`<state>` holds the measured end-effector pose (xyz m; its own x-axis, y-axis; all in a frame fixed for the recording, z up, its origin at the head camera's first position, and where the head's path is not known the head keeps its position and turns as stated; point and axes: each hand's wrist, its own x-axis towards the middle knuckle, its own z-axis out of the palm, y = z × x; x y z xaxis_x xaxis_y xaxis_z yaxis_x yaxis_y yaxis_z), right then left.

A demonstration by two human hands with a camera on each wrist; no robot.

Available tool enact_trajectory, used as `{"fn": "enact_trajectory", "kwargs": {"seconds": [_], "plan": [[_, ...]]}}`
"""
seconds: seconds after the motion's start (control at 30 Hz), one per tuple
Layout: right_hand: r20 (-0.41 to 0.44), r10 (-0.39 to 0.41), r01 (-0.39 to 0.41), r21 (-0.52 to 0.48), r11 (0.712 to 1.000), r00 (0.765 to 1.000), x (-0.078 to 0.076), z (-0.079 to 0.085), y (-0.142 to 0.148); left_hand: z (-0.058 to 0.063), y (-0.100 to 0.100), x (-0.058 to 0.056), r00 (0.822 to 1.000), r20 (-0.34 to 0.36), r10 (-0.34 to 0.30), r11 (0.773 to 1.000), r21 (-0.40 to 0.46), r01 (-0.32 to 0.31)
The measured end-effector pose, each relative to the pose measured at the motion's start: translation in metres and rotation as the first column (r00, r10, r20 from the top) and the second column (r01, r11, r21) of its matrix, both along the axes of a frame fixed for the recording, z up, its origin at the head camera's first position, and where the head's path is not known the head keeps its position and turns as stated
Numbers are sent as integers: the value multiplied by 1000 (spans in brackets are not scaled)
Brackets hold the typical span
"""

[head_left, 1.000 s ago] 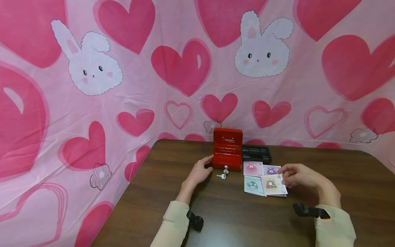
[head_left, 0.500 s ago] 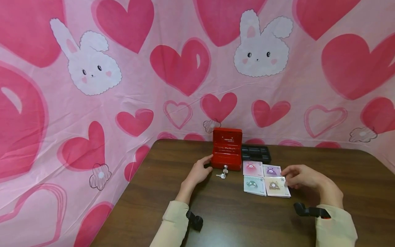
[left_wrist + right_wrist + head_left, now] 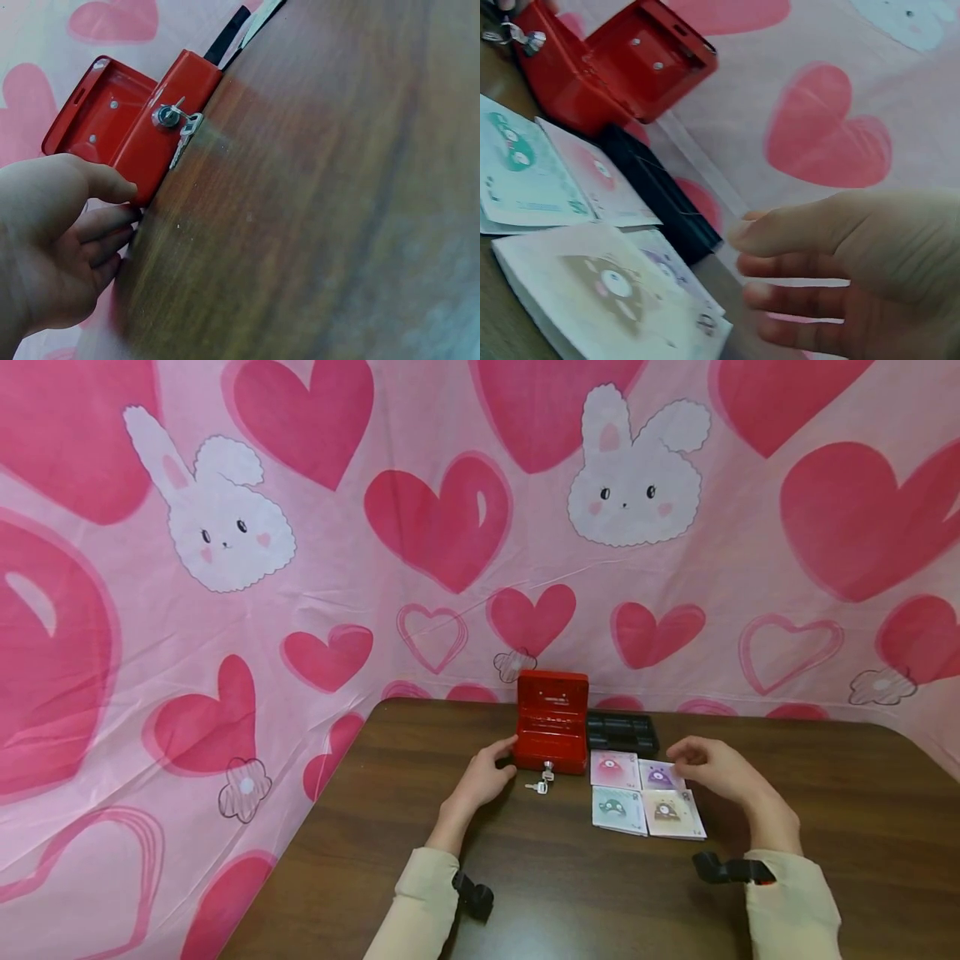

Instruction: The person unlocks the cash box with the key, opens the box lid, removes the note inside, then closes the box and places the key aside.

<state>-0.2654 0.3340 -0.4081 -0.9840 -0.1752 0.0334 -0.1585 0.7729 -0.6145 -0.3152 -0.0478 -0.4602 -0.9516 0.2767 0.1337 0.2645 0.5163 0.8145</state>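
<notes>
A red cash box [image 3: 551,745] stands on the table with its lid raised. My left hand [image 3: 482,779] rests against the box's left side, thumb near the front corner and fingers extended. Keys [image 3: 187,135] hang from the lock on the box front. Four-way, the play banknotes lie in small piles: pink notes [image 3: 613,769], green notes [image 3: 618,810], tan notes [image 3: 673,814] and purple notes [image 3: 660,774]. My right hand [image 3: 723,772] hovers at the right edge of the purple notes, fingers loosely bent, holding nothing. In the right wrist view its fingers are spread apart.
A black compartment tray [image 3: 622,732] lies right of the cash box, behind the notes. The brown wooden table [image 3: 585,893] backs onto a pink cloth [image 3: 420,560] with hearts and rabbits.
The tan notes have shifted right and toward me, uncovering more of the purple notes. My right hand has let go of them and moved up to the purple notes. My left hand stays put.
</notes>
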Motion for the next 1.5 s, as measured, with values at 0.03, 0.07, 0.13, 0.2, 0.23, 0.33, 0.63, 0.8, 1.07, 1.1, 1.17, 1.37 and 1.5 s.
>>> {"fn": "enact_trajectory", "kwargs": {"seconds": [0.03, 0.07, 0.13, 0.2, 0.23, 0.33, 0.63, 0.8, 1.07, 1.1, 1.17, 1.37, 1.5], "plan": [[-15, -11, 11, 4, 1000, 1000, -2, -1, -2, 0, 0, 0, 1000, 1, 0, 1000, 2, 0], [-26, -20, 20, 3, 1000, 999, -3, -2, -4, 0, 0, 0, 1000, 3, 1, 1000, 2, -1], [-39, -45, 44, -15, 999, 998, -6, -5, -7, 0, 0, 0, 1000, 8, 3, 1000, 5, -3], [-45, -69, 68, -30, 997, 997, -8, -9, -10, 0, -1, 0, 1000, 12, 5, 1000, 8, -5], [-52, -77, 75, -37, 997, 996, -9, -11, -10, 0, -1, 0, 1000, 13, 5, 1000, 9, -5], [-71, -101, 97, -55, 994, 992, -12, -16, -13, 0, -1, 1, 1000, 12, 4, 1000, 11, -5], [-55, -120, 118, -32, 993, 991, -17, -22, -22, -1, 1, 0, 1000, 13, 8, 1000, -6, -8], [-16, -101, 101, -8, 995, 995, -19, -24, -28, -1, 2, 1, 1000, 5, 5, 1000, -6, -5], [-38, -109, 108, -34, 994, 993, -19, -26, -31, 2, 1, 4, 1000, -14, 4, 1000, 12, -4], [-55, -117, 115, -35, 993, 992, -20, -26, -32, 2, 1, 4, 1000, -13, 5, 1000, 13, -5], [-102, -138, 135, -40, 990, 985, -21, -25, -35, 2, 0, 4, 1000, -15, 5, 1000, 14, -5], [-196, -220, 204, -97, 974, 956, -21, -22, -42, 4, -1, 4, 1000, -20, 10, 1000, 13, -9], [-218, -267, 236, -158, 959, 939, -21, -22, -44, 3, 0, 3, 999, -33, 10, 1000, 8, -10]]}}
